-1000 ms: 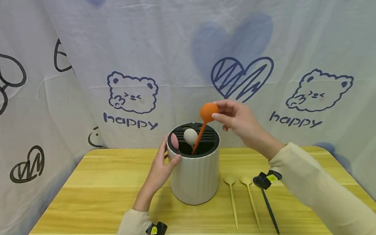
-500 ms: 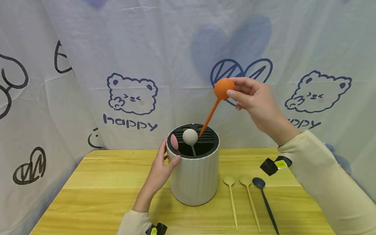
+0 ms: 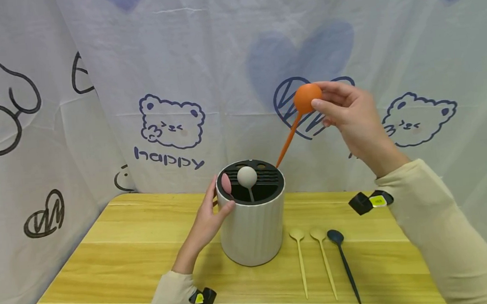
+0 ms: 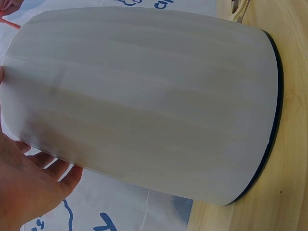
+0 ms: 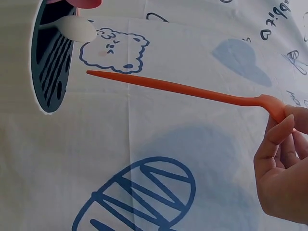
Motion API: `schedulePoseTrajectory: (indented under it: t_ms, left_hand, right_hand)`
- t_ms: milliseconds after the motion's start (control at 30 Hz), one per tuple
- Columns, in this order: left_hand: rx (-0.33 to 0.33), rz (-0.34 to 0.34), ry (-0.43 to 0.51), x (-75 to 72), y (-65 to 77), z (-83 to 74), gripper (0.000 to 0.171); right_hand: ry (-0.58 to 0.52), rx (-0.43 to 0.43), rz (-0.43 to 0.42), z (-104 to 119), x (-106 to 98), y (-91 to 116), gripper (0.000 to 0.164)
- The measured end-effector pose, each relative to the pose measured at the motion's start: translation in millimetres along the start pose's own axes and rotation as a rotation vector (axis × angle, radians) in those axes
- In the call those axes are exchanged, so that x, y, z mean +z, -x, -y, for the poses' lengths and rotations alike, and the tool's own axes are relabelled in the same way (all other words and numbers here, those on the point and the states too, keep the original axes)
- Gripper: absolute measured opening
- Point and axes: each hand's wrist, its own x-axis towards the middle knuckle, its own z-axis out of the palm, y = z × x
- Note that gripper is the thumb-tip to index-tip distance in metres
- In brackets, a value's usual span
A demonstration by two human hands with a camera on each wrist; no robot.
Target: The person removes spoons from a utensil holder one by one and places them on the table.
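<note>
My right hand (image 3: 357, 120) pinches an orange spoon (image 3: 289, 138) by its bowl, holding it in the air. The handle slants down to the left, and in the right wrist view its tip (image 5: 91, 72) is apart from the utensil holder. That holder (image 3: 251, 236) is a white ribbed cylinder with a black slotted top (image 3: 266, 181). My left hand (image 3: 206, 223) grips its left side, the thumb near the rim and the other fingers partly hidden behind it. A white spoon (image 3: 247, 176) and a pink spoon (image 3: 226, 184) stand in the holder, bowls up.
To the right of the holder, two pale yellow spoons (image 3: 300, 261) and a dark spoon (image 3: 345, 262) lie side by side on the wooden table (image 3: 119, 255). A printed curtain (image 3: 230, 77) hangs behind the table's far edge.
My right hand has lifted the orange spoon up and to the right, out of the holder. The left hand and the holder have stayed in place.
</note>
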Motion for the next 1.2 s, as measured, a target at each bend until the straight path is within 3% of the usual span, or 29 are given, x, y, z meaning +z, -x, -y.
schedulePoseTrajectory:
  t_ms: [267, 467, 967, 1200]
  left_hand:
    - [0.000, -0.001, -0.003, -0.3, 0.4, -0.2, 0.078]
    - [0.000, 0.001, -0.004, -0.9, 1.7, -0.5, 0.078]
    - [0.005, 0.006, 0.006, -2.5, 2.5, -1.2, 0.080]
    - [0.010, 0.009, 0.010, -2.3, 2.0, -0.5, 0.079]
  right_hand:
    - [0.016, 0.017, 0.016, 1.0, -6.3, 7.2, 0.035]
    - [0.069, 0.057, 0.019, -10.8, -15.3, 18.2, 0.036]
    - [0.033, 0.249, 0.034, -58.9, -40.2, 47.6, 0.036]
    - [0.077, 0.397, 0.008, -82.0, -53.7, 56.5, 0.049]
